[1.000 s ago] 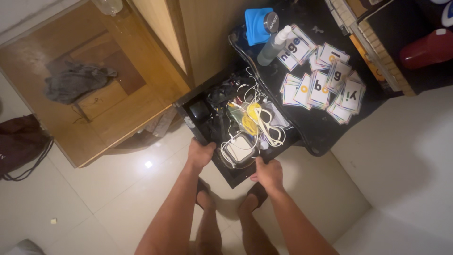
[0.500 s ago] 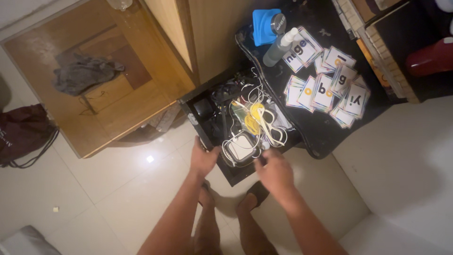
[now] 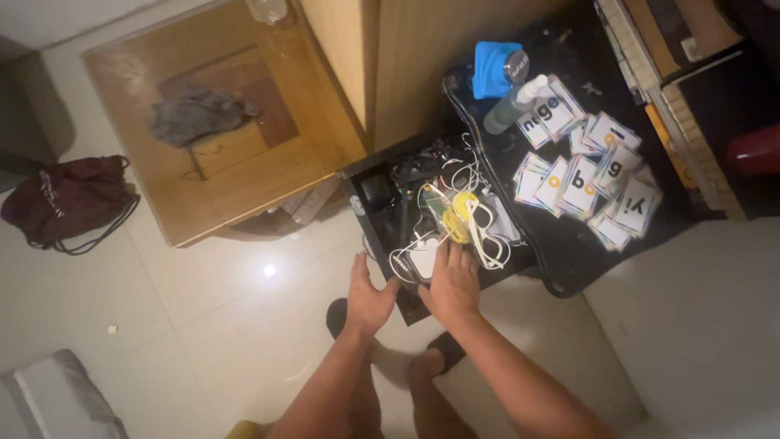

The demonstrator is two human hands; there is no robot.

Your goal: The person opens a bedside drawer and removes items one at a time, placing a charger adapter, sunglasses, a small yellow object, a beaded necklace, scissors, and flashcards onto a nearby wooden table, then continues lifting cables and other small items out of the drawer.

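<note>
An open black drawer was seen at centre frame, filled with tangled white cables, a yellow coil and a white charger block. The right hand was laid flat, fingers spread, on the drawer's near edge at about 6 o'clock of the contents, fingertips touching the cables just beside the charger block; nothing was gripped. The left hand was held open, palm down, at 7 o'clock of the drawer, against its front corner. At 2 o'clock of the drawer, lettered cards were spread on a black tabletop, with a blue cloth and a grey bottle beyond them. At 10 o'clock, a grey garment was noted on a wooden platform; at 9 o'clock, a dark bag on the tiled floor.
</note>
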